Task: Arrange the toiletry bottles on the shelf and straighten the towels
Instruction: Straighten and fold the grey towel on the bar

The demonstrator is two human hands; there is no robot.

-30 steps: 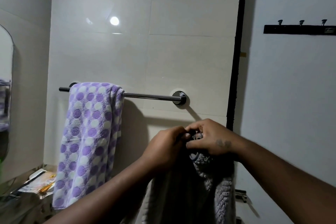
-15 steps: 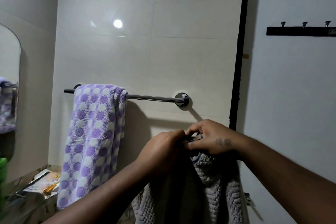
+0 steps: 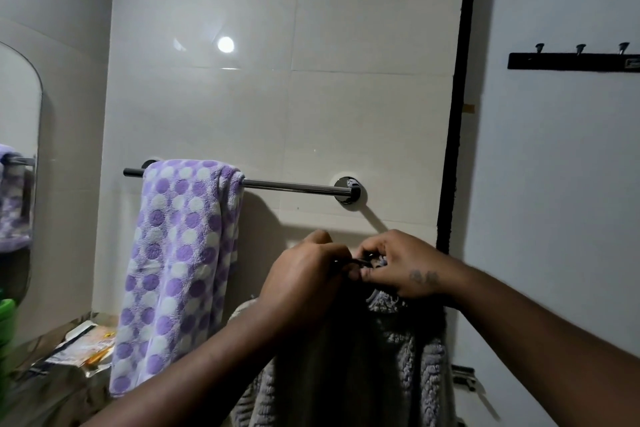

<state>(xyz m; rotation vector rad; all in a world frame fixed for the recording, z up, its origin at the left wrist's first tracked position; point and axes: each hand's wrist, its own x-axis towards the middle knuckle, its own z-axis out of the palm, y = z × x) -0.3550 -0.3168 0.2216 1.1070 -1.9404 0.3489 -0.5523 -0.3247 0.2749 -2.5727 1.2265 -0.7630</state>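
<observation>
Glossy cream wall tiles (image 3: 277, 97) back a dim bathroom corner. Low against them hangs the grey tufted towel (image 3: 398, 357), bunched at its top and dropping in loose folds out of view, below the right end of the chrome towel rail (image 3: 294, 186) and not touching it. The left hand (image 3: 304, 274) and right hand (image 3: 405, 267) sit close together, fingers curled and pinching the gathered top edge. Something dark shows between the fingertips, perhaps a hanging loop, but I cannot tell.

The towel looks soft, limp and thick, likely fairly heavy for cloth, so it will sag wherever it is unsupported. Holding the top edge at two points set apart should spread it flat.

Draped over the rail's left part is the purple-and-white polka-dot towel (image 3: 176, 253). Lower left, a ledge holds flat paper packets (image 3: 83, 347) beside a rounded wall mirror (image 3: 17, 149). A black hook rack (image 3: 571, 61) is mounted high on the right.
</observation>
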